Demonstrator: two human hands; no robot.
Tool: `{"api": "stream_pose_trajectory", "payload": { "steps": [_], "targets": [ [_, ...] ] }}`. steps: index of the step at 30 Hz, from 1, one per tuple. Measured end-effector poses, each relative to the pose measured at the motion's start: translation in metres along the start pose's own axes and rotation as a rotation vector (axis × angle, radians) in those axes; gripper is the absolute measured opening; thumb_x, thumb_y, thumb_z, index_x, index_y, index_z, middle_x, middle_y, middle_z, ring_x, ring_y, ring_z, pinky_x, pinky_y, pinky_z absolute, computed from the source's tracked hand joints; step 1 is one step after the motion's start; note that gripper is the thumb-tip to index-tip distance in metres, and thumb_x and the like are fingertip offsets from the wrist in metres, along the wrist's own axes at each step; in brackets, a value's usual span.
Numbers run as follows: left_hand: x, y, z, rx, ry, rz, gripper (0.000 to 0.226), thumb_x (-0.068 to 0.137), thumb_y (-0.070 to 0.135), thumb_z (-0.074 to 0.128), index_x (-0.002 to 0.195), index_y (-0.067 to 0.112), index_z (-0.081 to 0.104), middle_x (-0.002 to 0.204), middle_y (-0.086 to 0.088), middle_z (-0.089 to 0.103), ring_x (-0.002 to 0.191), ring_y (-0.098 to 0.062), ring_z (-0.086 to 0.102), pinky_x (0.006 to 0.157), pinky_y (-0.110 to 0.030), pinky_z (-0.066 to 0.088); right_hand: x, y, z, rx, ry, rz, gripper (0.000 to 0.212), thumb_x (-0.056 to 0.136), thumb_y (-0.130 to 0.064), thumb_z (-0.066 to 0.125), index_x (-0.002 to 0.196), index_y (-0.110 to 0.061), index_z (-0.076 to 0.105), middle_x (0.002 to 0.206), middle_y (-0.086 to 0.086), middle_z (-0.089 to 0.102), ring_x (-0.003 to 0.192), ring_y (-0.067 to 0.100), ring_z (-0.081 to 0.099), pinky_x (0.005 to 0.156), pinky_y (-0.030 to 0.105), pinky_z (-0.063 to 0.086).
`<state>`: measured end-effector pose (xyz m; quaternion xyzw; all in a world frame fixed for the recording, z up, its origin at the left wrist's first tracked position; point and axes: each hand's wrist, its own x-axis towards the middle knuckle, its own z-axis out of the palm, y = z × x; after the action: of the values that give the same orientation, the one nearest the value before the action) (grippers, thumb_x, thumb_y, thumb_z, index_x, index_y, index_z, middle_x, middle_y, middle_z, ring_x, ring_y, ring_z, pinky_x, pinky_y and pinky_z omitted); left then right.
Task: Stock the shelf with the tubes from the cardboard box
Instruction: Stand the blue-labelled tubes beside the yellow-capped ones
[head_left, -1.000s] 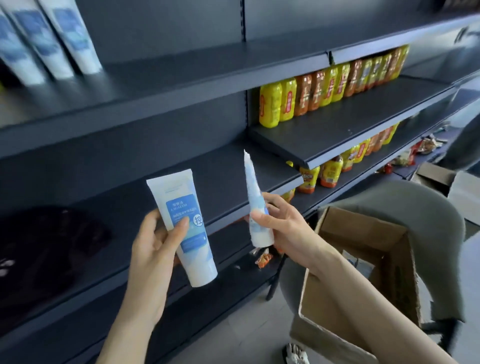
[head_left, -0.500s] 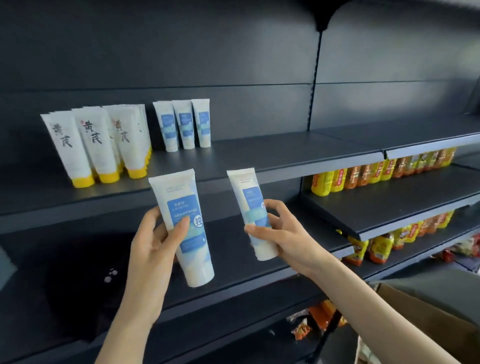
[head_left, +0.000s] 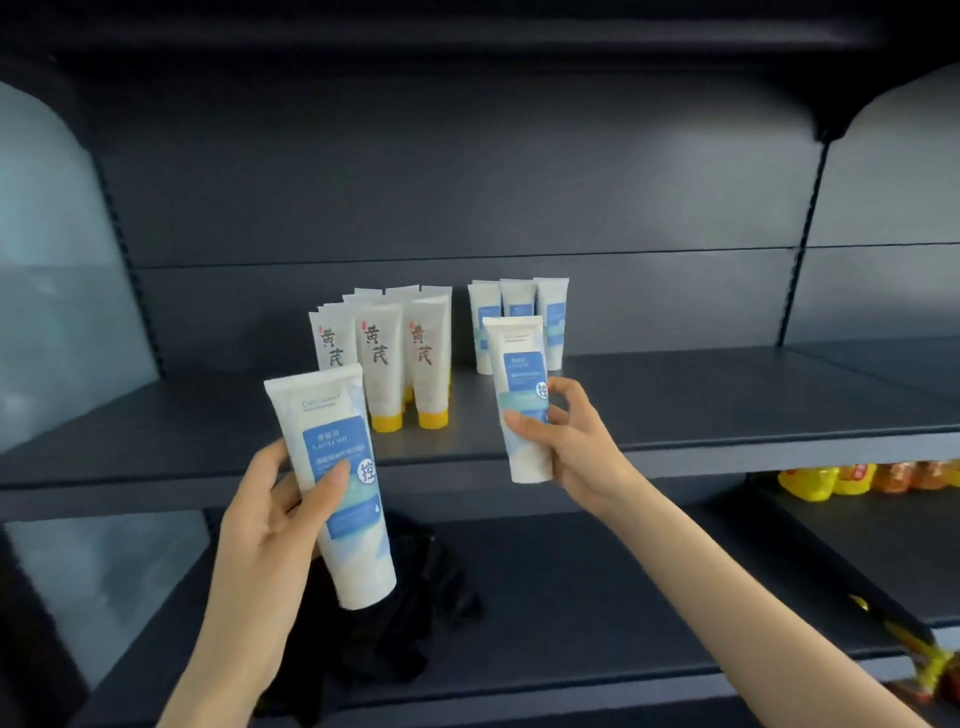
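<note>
My left hand (head_left: 270, 514) grips a white tube with a blue label (head_left: 340, 483), cap down, in front of the shelf edge. My right hand (head_left: 566, 441) holds a second white and blue tube (head_left: 522, 384) upright, raised over the front of the dark shelf (head_left: 727, 405). Behind it three matching blue-label tubes (head_left: 519, 304) stand in a row at the back of the shelf. The cardboard box is out of view.
Several white tubes with yellow caps (head_left: 387, 358) stand in rows left of the blue-label tubes. A black cloth (head_left: 415, 597) lies on the lower shelf. Yellow and orange bottles (head_left: 852, 478) sit on a shelf at the right. A frosted panel (head_left: 47, 270) bounds the left side.
The view has risen from the box and lower shelves to the tube shelf. Both hands carried their tubes up, and the right hand has reached toward the row of blue-label tubes.
</note>
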<state>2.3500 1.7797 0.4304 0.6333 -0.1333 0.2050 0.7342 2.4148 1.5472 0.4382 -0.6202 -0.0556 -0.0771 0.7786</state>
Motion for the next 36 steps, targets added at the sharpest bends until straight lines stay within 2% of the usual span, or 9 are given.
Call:
{"api": "stream_pose_trajectory", "payload": {
  "steps": [3, 5, 13, 17, 21, 25, 28, 32, 36],
  "targets": [
    [0.017, -0.002, 0.004, 0.002, 0.016, 0.002, 0.032, 0.076, 0.033, 0.065, 0.107, 0.025, 0.061, 0.102, 0.004, 0.071, 0.09, -0.01, 0.068, 0.063, -0.016, 0.053, 0.036, -0.008, 0.001, -0.029, 0.037, -0.063, 0.048, 0.081, -0.003, 0.07, 0.12, -0.013, 0.044, 0.116, 0.006, 0.064, 0.099, 0.02, 0.064, 0.081, 0.035, 0.054],
    [0.03, -0.003, 0.01, 0.032, 0.017, 0.017, 0.029, 0.078, 0.026, 0.06, 0.107, 0.027, 0.06, 0.102, 0.006, 0.071, 0.091, -0.01, 0.068, 0.065, -0.017, 0.054, 0.067, -0.008, -0.004, -0.079, 0.074, -0.094, 0.047, 0.08, -0.003, 0.072, 0.117, -0.013, 0.046, 0.116, 0.005, 0.065, 0.101, 0.02, 0.064, 0.085, 0.038, 0.054],
    [0.075, -0.009, 0.03, 0.094, 0.058, 0.088, 0.024, 0.083, 0.02, 0.059, 0.105, 0.028, 0.06, 0.1, 0.009, 0.072, 0.088, -0.01, 0.069, 0.066, -0.021, 0.056, 0.198, 0.016, -0.012, -0.282, 0.231, -0.157, 0.04, 0.076, -0.001, 0.075, 0.103, -0.013, 0.048, 0.107, 0.006, 0.062, 0.099, 0.023, 0.061, 0.091, 0.038, 0.051],
    [0.092, -0.017, 0.036, 0.111, 0.089, 0.102, 0.029, 0.078, 0.026, 0.059, 0.107, 0.027, 0.06, 0.102, 0.007, 0.072, 0.091, -0.011, 0.069, 0.071, -0.03, 0.057, 0.233, 0.037, -0.003, -0.48, 0.217, -0.156, 0.048, 0.076, -0.005, 0.076, 0.114, -0.004, 0.047, 0.115, 0.01, 0.06, 0.109, 0.024, 0.058, 0.095, 0.035, 0.048],
    [0.104, -0.026, 0.043, 0.1, 0.087, 0.103, 0.03, 0.077, 0.025, 0.059, 0.107, 0.025, 0.06, 0.102, 0.008, 0.071, 0.091, -0.009, 0.069, 0.069, -0.022, 0.057, 0.246, 0.05, -0.003, -0.528, 0.216, -0.166, 0.051, 0.08, -0.01, 0.073, 0.122, -0.005, 0.044, 0.123, 0.009, 0.055, 0.114, 0.021, 0.052, 0.09, 0.03, 0.045],
    [0.113, -0.031, 0.047, 0.107, 0.074, 0.094, 0.033, 0.075, 0.028, 0.059, 0.108, 0.026, 0.059, 0.104, 0.008, 0.071, 0.096, -0.01, 0.067, 0.076, -0.035, 0.057, 0.251, 0.053, -0.011, -0.52, 0.119, -0.134, 0.052, 0.081, -0.009, 0.072, 0.125, -0.007, 0.045, 0.122, 0.006, 0.055, 0.108, 0.013, 0.05, 0.089, 0.027, 0.044],
    [0.12, -0.033, 0.047, 0.096, 0.064, 0.082, 0.037, 0.074, 0.028, 0.06, 0.111, 0.022, 0.058, 0.105, 0.007, 0.07, 0.098, -0.011, 0.067, 0.08, -0.039, 0.053, 0.249, 0.055, -0.021, -0.507, 0.056, -0.07, 0.05, 0.081, -0.005, 0.071, 0.125, -0.006, 0.047, 0.125, 0.009, 0.056, 0.114, 0.018, 0.053, 0.089, 0.028, 0.044],
    [0.128, -0.034, 0.044, 0.091, 0.044, 0.07, 0.036, 0.075, 0.027, 0.06, 0.111, 0.022, 0.058, 0.104, 0.008, 0.07, 0.098, -0.01, 0.067, 0.078, -0.039, 0.058, 0.247, 0.056, -0.03, -0.553, 0.075, -0.033, 0.047, 0.082, -0.01, 0.072, 0.123, -0.006, 0.049, 0.123, 0.01, 0.057, 0.104, 0.014, 0.053, 0.086, 0.026, 0.044],
    [0.134, -0.031, 0.04, 0.073, 0.027, 0.067, 0.034, 0.074, 0.026, 0.06, 0.108, 0.024, 0.058, 0.102, 0.009, 0.071, 0.095, -0.009, 0.067, 0.077, -0.042, 0.054, 0.25, 0.057, -0.026, -0.61, 0.137, -0.059, 0.048, 0.082, -0.012, 0.071, 0.123, -0.007, 0.047, 0.126, 0.009, 0.055, 0.115, 0.019, 0.053, 0.088, 0.027, 0.043]
  ]
}}
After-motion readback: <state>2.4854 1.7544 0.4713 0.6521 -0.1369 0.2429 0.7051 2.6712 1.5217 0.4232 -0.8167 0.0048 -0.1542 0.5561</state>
